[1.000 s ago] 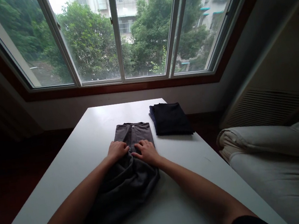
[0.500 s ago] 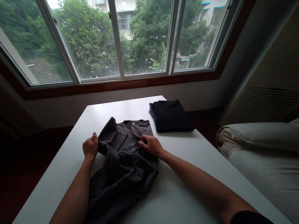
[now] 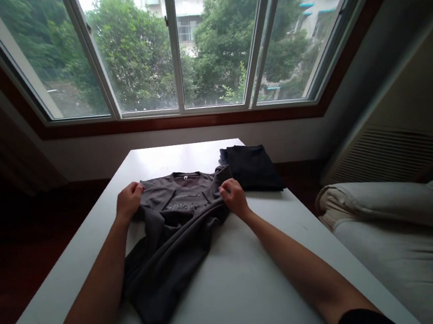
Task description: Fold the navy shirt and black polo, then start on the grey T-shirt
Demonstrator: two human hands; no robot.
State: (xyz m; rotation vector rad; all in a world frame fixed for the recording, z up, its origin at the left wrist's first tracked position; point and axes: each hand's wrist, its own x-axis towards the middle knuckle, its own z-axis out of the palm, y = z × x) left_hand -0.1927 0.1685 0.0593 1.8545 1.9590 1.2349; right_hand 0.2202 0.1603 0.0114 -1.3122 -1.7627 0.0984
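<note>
A dark grey T-shirt (image 3: 181,230) lies on the white table (image 3: 234,298), its neckline towards the window and raised lettering across the chest. Its lower part is bunched and twisted, trailing towards me on the left. My left hand (image 3: 129,201) is closed on the shirt's left sleeve edge. On the other side, my right hand (image 3: 234,198) pinches the right sleeve area, where the fabric is lifted and folded. Just beyond my right hand sits a stack of folded dark clothes (image 3: 255,167).
A wide window (image 3: 178,55) with a brown frame stands behind the table. To the right is a pale padded sofa (image 3: 407,248), close to the table's edge. A slatted vent panel (image 3: 391,155) is behind it. Dark floor shows at the left.
My right hand has moved right and slightly away from me, drawing the shirt wider. The collar and chest lettering now lie flatter and more exposed. The left hand still grips the shirt.
</note>
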